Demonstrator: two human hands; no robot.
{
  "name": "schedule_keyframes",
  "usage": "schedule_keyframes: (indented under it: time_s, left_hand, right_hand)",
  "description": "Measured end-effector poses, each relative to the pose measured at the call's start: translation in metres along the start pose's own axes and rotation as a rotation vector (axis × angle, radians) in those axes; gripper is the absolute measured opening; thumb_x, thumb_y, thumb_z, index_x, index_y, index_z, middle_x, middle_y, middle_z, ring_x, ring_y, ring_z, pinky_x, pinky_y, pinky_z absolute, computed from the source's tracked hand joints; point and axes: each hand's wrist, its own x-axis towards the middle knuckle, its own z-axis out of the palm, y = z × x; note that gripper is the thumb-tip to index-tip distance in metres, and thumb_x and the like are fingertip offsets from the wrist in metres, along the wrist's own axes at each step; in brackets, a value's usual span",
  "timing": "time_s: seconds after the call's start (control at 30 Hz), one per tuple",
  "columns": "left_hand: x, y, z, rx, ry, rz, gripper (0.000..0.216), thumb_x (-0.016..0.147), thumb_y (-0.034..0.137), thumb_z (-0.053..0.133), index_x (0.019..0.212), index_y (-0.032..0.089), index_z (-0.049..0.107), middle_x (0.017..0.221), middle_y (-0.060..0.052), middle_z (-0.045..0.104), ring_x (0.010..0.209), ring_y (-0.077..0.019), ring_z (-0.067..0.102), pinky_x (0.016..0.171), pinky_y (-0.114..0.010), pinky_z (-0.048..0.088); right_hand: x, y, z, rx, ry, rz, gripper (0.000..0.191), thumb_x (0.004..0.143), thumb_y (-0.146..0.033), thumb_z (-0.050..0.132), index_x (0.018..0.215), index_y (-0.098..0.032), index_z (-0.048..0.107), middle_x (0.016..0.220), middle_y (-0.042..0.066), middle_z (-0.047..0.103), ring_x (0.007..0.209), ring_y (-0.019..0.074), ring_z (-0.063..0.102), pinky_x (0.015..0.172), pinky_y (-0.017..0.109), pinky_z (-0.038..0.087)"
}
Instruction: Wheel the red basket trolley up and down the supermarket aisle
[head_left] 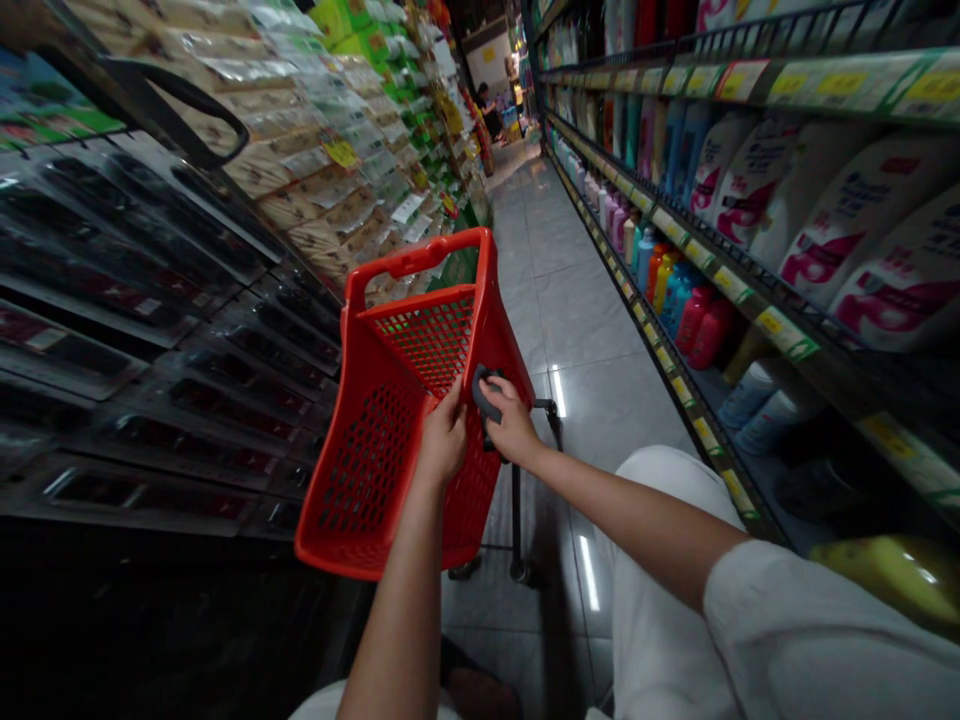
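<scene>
A red plastic shopping basket (484,290) with perforated sides stands tilted in the middle of the view, on a dark wheeled frame (516,520). My left hand (444,437) is closed on the near rim of this shopping cart, thumb up and fingers partly hidden. Just to its right, my right hand (510,418) is wrapped round a dark grey handle (484,396) on the outer side of the basket. The grip's lower part is partly covered by my fingers.
Along the right runs a shelf of shampoo bottles (844,235) with yellow price tags. Packaged goods (300,150) stack up on the left, above boxed dark items (112,230). A tiled aisle (517,235) leads to a distant person (487,108).
</scene>
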Motion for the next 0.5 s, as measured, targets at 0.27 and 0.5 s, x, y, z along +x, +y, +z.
schedule_keyframes:
  time_s: [0.27, 0.5]
  left_hand:
    - [0.000, -0.008, 0.002, 0.011, 0.034, 0.009, 0.054, 0.087, 0.025, 0.053, 0.139, 0.015, 0.058, 0.145, -0.010, 0.059, 0.137, -0.0255, 0.052, 0.120, -0.043, 0.034]
    - [-0.002, -0.001, 0.002, 0.043, 0.013, 0.079, 0.049, 0.087, 0.024, 0.052, 0.134, 0.014, 0.062, 0.138, -0.010, 0.065, 0.131, -0.0256, 0.058, 0.118, -0.043, 0.037]
  right_hand:
    - [-0.004, -0.024, -0.008, -0.111, 0.019, -0.146, 0.075, 0.078, -0.001, 0.048, 0.147, -0.030, 0.051, 0.144, 0.007, 0.047, 0.138, 0.0213, 0.043, 0.120, 0.040, 0.035]
    - [0.037, -0.025, -0.010, -0.246, 0.006, -0.149, 0.082, 0.074, 0.005, 0.043, 0.147, -0.032, 0.051, 0.145, 0.005, 0.044, 0.138, 0.0235, 0.041, 0.118, 0.043, 0.036]
